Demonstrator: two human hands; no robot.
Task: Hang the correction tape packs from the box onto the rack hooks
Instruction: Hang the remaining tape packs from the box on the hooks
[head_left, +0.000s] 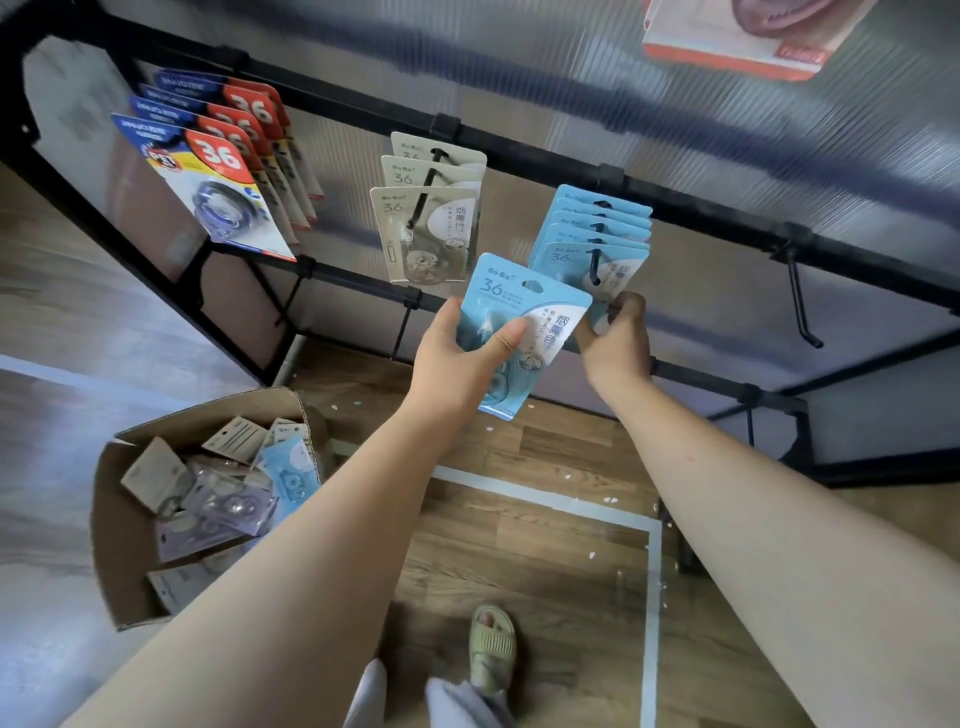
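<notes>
Head view | my left hand (457, 358) gripped a blue pack (524, 332) | right hand (618, 338) pinched the hung packs (597, 244) | box (130, 582) held more packs.

bright, even daylight | soft shadows | top edge blurred | wide-angle bending

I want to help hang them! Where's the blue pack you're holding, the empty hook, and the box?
blue pack (524, 317): head view, card front.
empty hook (802, 306): head view, mid-shaft.
box (117, 561): head view, front wall.
</notes>
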